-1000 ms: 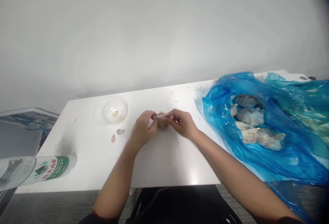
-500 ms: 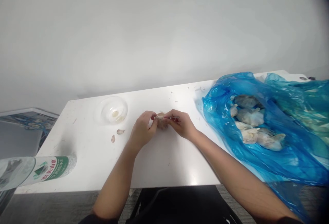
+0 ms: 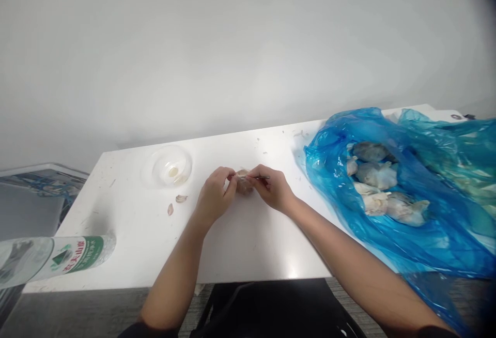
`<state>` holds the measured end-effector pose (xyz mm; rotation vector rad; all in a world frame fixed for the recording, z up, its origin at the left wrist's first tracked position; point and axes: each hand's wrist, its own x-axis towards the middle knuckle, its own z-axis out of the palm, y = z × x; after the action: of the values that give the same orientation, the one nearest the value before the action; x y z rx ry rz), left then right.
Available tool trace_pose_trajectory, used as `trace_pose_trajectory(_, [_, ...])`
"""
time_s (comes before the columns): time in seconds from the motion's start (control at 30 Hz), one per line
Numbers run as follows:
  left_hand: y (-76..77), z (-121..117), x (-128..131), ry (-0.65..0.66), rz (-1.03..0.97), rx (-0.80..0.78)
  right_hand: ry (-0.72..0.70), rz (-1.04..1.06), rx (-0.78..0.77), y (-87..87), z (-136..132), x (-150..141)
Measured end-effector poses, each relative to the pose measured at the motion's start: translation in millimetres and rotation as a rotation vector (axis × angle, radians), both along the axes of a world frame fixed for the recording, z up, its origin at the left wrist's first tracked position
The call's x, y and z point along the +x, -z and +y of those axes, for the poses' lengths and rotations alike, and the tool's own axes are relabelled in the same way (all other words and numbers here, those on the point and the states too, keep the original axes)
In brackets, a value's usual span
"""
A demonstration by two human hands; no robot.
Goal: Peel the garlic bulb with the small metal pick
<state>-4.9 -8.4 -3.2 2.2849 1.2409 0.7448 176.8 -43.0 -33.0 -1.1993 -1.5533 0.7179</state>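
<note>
At the middle of the table, my left hand (image 3: 217,193) pinches a small garlic clove, mostly hidden by the fingertips. My right hand (image 3: 273,188) is closed around a thin metal tool (image 3: 264,177), its tip pointing left at the clove; its exact kind is too small to tell. Under both hands lies a brownish heap of garlic skin (image 3: 244,188). To the left, two unpeeled garlic cloves (image 3: 181,199) rest on the tabletop. A clear bowl (image 3: 157,165) behind them has a pale peeled clove (image 3: 173,171) in it.
A blue plastic bag (image 3: 329,136) spreads over the table's right side, with several garlic bulbs (image 3: 377,175) in its opening. A large water bottle (image 3: 77,254) is at the front left. Skin scraps dot the white table (image 3: 232,255); a wall (image 3: 232,59) rises behind it.
The metal tool has turned slightly in my right hand and shows less shine. Both hands stay close together in nearly the same place.
</note>
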Motion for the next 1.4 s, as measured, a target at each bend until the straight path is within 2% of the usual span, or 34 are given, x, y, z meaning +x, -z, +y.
trace_pose_trajectory(0.43, [-2.2,-0.3,-0.1,-0.021,0.025,0.013,0.055,-0.133,-0.119,-11.6,1.2,15.9])
trace_pose_trajectory(0.67, [-2.4,-1.1,-1.8,-0.044,0.043,0.003,0.123,-0.394,-0.165,-26.1,-0.2,40.7])
trace_pose_trajectory(0.87, [-1.7,1.3,-4.0,-0.072,0.044,0.020,0.235,-0.534,-0.165,-29.0,0.4,59.7])
trace_pose_trajectory(0.97, [-2.5,2.4,-3.5,-0.081,0.045,0.031,0.243,-0.489,-0.171,-30.6,-0.3,63.9])
trace_pose_trajectory(1.07, [-3.7,2.3,-2.4,-0.077,0.034,0.035,0.214,-0.359,-0.142,-33.2,-2.0,62.9])
trace_pose_trajectory(1.13, [-4.0,1.9,-2.0,-0.073,0.017,0.036,0.148,-0.221,-0.129,-33.6,-3.0,59.0])
trace_pose_trajectory(1.23, [-3.3,1.7,-2.2,-0.069,0.000,0.038,0.000,-0.045,-0.200,-30.1,-3.1,49.2])
trace_pose_trajectory(1.4, [-1.8,3.0,-2.9,-0.064,-0.014,0.048,-0.101,-0.007,-0.286,-18.7,0.2,31.3])
